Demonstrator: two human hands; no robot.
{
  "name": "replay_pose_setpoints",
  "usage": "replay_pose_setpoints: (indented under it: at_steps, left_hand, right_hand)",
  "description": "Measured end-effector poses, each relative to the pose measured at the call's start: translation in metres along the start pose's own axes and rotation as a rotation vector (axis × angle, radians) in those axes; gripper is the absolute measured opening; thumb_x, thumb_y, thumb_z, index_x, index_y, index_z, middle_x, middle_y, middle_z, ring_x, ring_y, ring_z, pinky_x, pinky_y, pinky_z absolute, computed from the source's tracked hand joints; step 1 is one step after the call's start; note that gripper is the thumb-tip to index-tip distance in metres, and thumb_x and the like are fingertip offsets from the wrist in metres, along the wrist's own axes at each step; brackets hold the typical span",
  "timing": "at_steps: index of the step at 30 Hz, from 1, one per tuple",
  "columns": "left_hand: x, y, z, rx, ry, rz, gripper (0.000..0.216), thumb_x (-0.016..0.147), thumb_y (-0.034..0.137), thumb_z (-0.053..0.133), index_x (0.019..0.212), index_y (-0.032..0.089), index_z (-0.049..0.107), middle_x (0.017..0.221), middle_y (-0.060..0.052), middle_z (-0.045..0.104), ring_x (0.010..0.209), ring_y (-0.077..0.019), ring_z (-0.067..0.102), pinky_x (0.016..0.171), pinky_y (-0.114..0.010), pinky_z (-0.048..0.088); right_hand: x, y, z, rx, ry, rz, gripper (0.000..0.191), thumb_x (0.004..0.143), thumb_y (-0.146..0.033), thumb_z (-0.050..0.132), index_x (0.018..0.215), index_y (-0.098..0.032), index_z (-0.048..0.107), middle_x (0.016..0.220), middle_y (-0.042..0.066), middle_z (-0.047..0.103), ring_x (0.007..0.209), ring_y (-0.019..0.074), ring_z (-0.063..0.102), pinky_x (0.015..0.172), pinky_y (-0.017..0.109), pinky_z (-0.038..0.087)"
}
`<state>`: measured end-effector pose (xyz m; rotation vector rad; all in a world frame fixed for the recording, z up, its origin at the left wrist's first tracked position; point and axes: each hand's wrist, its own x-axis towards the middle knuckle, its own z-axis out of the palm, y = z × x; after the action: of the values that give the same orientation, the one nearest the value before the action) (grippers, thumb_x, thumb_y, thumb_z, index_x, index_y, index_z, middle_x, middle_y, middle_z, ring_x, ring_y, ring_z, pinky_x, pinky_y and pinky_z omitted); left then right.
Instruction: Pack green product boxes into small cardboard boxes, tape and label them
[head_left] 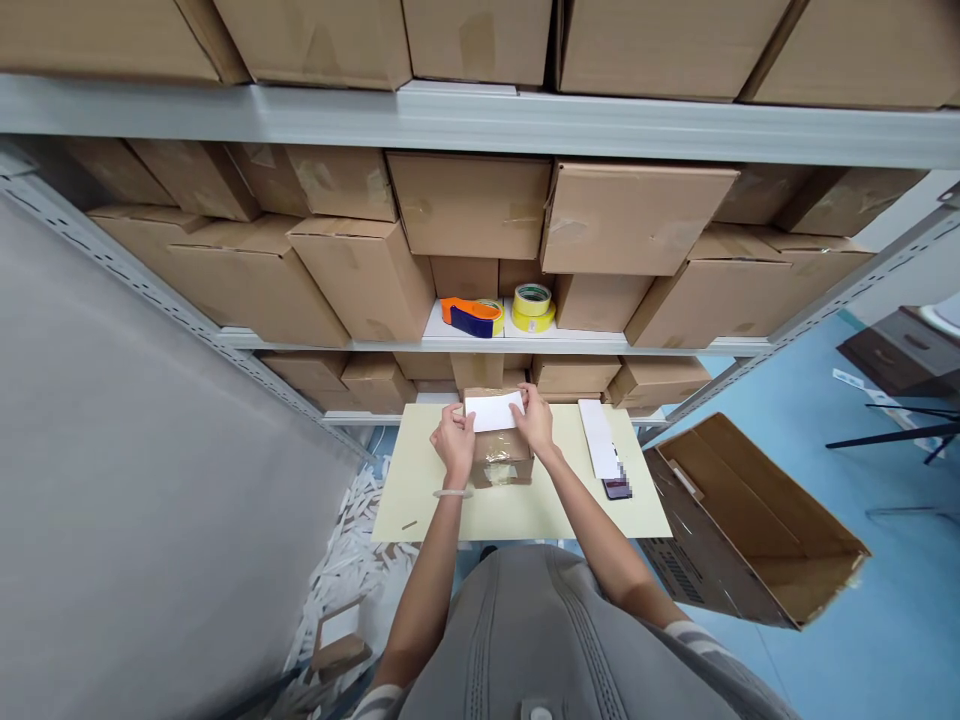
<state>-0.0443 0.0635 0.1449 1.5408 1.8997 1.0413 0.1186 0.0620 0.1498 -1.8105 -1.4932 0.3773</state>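
A small taped cardboard box (501, 466) stands on a pale yellow table (420, 500) in front of me. A white label sheet (493, 411) lies on top of the box. My left hand (453, 440) grips the box's left side with its fingers at the label's left end. My right hand (534, 418) rests on the box's right top edge, fingers on the label's right end. Both hands press against the box and label.
A stack of white labels (600, 436) and a dark phone (616, 488) lie on the table's right. An orange tape dispenser (470, 316) and yellow tape rolls (533, 306) sit on the shelf behind. A large open carton (757, 525) stands at the right. Paper strips (352, 560) litter the floor at the left.
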Motion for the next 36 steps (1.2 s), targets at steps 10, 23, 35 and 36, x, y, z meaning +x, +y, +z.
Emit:
replay_pose_setpoints:
  at_steps: [10,23,35,36]
  left_hand:
    - [-0.007,-0.019,0.023,0.184,-0.021,0.038,0.027,0.088,0.031,0.053,0.112,0.02,0.056,0.08,-0.002,0.07,0.098,-0.0247,0.062,0.093,-0.04,0.034]
    - [-0.012,-0.019,0.03,0.39,0.014,0.172,0.031,0.093,0.025,0.04,0.116,0.017,0.058,0.094,-0.011,0.07,0.102,-0.028,0.058,0.095,-0.045,0.033]
    - [-0.019,-0.018,0.028,0.481,0.098,0.302,0.048,0.092,0.026,0.044,0.14,0.023,0.047,0.129,-0.018,0.049,0.126,-0.0314,0.043,0.108,-0.055,0.028]
    - [-0.017,-0.021,0.028,0.468,0.09,0.319,0.047,0.091,0.026,0.045,0.138,0.024,0.05,0.134,-0.018,0.046,0.131,-0.0324,0.039,0.11,-0.056,0.026]
  right_hand:
    - [-0.015,0.03,0.026,-0.13,-0.05,0.027,0.037,0.087,-0.02,0.048,0.124,-0.019,0.048,0.092,0.005,0.064,0.094,0.0232,0.056,0.085,0.034,0.04]
    - [-0.021,0.027,0.038,-0.272,-0.05,-0.03,0.043,0.09,-0.018,0.042,0.133,-0.018,0.044,0.121,0.012,0.061,0.107,0.0272,0.048,0.09,0.037,0.035]
    - [-0.027,0.03,0.023,-0.296,0.028,-0.049,0.044,0.092,-0.024,0.047,0.135,-0.028,0.047,0.124,0.013,0.043,0.115,0.027,0.043,0.088,0.038,0.04]
    - [-0.028,0.032,0.022,-0.311,0.01,-0.056,0.043,0.092,-0.024,0.047,0.134,-0.029,0.049,0.126,0.012,0.042,0.116,0.0271,0.043,0.089,0.038,0.04]
